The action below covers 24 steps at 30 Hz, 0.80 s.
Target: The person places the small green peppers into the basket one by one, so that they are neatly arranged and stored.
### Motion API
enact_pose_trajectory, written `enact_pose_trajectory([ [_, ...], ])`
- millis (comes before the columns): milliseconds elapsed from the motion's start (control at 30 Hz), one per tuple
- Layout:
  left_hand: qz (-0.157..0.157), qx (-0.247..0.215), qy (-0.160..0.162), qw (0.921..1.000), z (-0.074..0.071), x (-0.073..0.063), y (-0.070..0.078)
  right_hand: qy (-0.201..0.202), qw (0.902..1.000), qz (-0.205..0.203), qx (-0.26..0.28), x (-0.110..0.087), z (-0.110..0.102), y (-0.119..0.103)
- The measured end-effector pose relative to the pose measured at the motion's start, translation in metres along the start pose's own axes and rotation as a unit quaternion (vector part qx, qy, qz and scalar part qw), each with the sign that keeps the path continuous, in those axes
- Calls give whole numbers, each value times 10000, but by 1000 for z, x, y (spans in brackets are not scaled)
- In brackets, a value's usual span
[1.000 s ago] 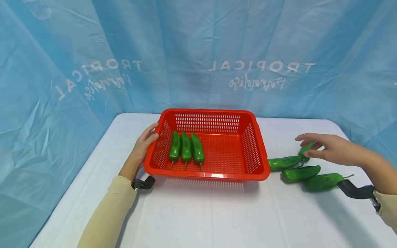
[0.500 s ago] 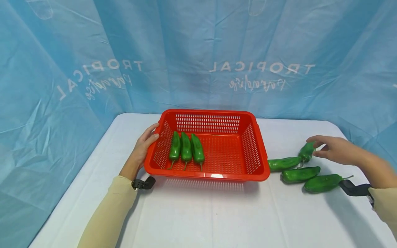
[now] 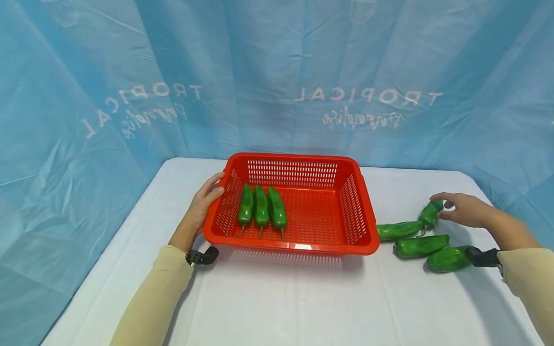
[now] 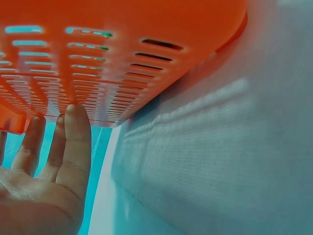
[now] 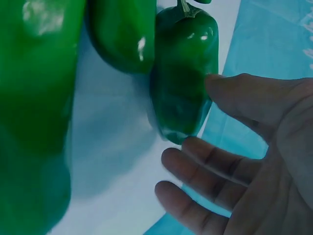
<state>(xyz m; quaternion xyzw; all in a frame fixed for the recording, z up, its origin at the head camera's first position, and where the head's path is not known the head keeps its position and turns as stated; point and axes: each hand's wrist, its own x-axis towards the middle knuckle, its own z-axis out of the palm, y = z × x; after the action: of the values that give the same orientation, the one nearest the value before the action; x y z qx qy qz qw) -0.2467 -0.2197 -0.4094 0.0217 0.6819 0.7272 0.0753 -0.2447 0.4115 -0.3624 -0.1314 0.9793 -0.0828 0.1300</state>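
Left hand (image 3: 202, 201) — fingers straight — touching red basket (image 3: 311, 214), right hand (image 3: 466, 210) half-open beside green pepper (image 3: 430, 215) (thumb at edge)

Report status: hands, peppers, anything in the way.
Left hand touching red basket. Right hand at farthest loose pepper, grip unclear. Three peppers in basket, four outside. Neighboring pepper close by, maybe crowding.

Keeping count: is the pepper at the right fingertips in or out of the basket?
Out: that green pepper lies on the white tablecloth, outside the red basket.
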Motion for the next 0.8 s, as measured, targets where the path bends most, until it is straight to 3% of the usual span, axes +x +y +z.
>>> enact_pose_trajectory([
  [367, 0, 6, 8, 10000, 1, 0, 1, -481, 9987, 180, 60, 12, 0, -4],
  [600, -23, -19, 10, 10000, 1, 0, -1, -400, 9989, 229, 114, 14, 0, -7],
  [800, -2, 7, 7, 10000, 1, 0, 0, -603, 9960, 427, 509, 10, -1, -10],
])
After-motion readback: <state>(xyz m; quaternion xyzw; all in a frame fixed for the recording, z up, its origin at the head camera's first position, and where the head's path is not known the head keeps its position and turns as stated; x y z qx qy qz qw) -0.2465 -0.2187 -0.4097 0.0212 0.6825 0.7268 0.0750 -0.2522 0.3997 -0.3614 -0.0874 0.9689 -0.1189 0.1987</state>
